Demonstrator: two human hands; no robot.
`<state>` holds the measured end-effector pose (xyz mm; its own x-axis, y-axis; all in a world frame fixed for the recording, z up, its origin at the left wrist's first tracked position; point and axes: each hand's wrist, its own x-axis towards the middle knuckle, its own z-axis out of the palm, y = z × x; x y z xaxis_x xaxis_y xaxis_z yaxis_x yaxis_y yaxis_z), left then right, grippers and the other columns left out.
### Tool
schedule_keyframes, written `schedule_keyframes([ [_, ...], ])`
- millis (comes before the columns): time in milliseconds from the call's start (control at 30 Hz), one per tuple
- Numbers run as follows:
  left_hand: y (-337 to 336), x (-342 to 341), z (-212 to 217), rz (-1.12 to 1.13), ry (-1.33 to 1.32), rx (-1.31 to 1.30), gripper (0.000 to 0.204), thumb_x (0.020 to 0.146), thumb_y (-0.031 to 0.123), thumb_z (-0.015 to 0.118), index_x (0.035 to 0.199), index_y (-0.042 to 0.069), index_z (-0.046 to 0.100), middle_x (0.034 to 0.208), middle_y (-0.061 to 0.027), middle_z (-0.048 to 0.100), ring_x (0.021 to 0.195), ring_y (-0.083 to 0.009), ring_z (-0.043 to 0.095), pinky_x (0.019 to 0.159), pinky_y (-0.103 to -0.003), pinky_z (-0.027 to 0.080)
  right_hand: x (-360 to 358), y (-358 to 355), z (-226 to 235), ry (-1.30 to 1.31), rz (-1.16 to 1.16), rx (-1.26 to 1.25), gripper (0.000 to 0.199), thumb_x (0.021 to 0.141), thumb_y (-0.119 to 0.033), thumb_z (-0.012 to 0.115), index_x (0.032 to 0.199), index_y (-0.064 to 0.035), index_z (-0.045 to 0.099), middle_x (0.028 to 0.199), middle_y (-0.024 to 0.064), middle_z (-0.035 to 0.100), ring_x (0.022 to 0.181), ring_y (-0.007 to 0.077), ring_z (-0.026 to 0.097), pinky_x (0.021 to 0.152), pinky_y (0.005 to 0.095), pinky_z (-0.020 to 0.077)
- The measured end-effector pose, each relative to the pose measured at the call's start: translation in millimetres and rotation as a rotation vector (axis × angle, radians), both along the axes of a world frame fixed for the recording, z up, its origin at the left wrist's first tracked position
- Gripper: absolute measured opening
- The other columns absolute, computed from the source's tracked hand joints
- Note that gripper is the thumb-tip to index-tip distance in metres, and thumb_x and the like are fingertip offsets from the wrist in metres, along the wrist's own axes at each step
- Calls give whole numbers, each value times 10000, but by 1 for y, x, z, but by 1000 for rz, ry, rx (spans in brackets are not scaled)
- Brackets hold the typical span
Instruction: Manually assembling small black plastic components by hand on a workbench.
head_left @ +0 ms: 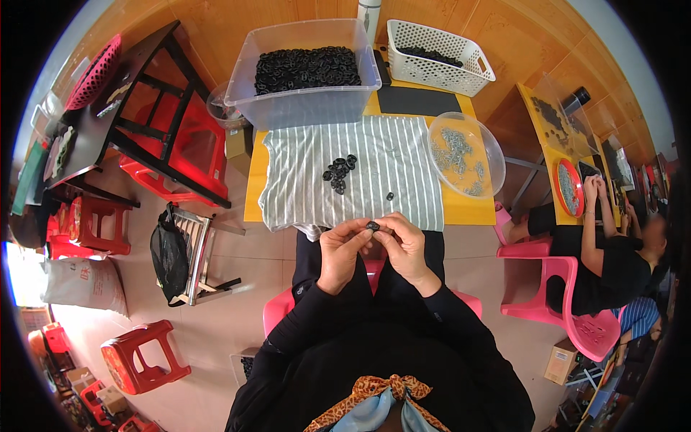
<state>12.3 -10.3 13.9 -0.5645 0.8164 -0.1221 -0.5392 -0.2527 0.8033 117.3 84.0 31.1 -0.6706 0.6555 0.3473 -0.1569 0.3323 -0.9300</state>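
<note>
Just off the near edge of the striped grey cloth [288, 176], a small rounded black piece [373, 225] sits between my fingertips. My left hand [341, 255] pinches it from one side, thumb against forefinger. From the other side my right hand [406, 250] grips it the same way, so both hands are closed and touching it. A small heap of similar shiny black pieces [337, 174] lies on the cloth beyond my hands. One loose black piece [390, 196] lies apart from that heap, nearer my right hand. What kind of part these are is too small to tell.
A clear bin [302, 111] of black pieces and a white perforated basket [432, 75] stand at the back. On the right sits a clear round tub [497, 176] with small metallic pieces. A co-worker [601, 270] sits farther right. A red stool [147, 356] stands left.
</note>
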Motion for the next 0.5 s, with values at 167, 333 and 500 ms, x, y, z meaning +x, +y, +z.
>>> schedule_keyframes([
  [167, 1, 2, 2, 8, 133, -4, 190, 834, -52, 597, 1021, -51, 631, 821, -59, 648, 626, -80, 555, 559, -189, 448, 1, -3, 0, 12, -35, 49, 170, 812, 85, 566, 969, 28, 600, 821, 77, 578, 742, 136, 599, 671, 231, 466],
  [333, 1, 0, 2, -9, 89, 13, 205, 836, -51, 599, 1038, -46, 626, 845, -60, 650, 632, -80, 557, 572, -194, 457, -2, -7, 2, 56, -54, 0, 194, 822, 83, 558, 1002, 28, 602, 831, 77, 586, 733, 135, 586, 664, 227, 454],
  [500, 1, 0, 4, -10, 80, 43, 215, 835, -50, 601, 1048, -45, 624, 860, -65, 647, 642, -84, 560, 576, -197, 460, -1, -8, 4, 49, -50, -6, 208, 828, 76, 559, 1027, 27, 600, 837, 77, 589, 735, 129, 580, 668, 225, 451],
])
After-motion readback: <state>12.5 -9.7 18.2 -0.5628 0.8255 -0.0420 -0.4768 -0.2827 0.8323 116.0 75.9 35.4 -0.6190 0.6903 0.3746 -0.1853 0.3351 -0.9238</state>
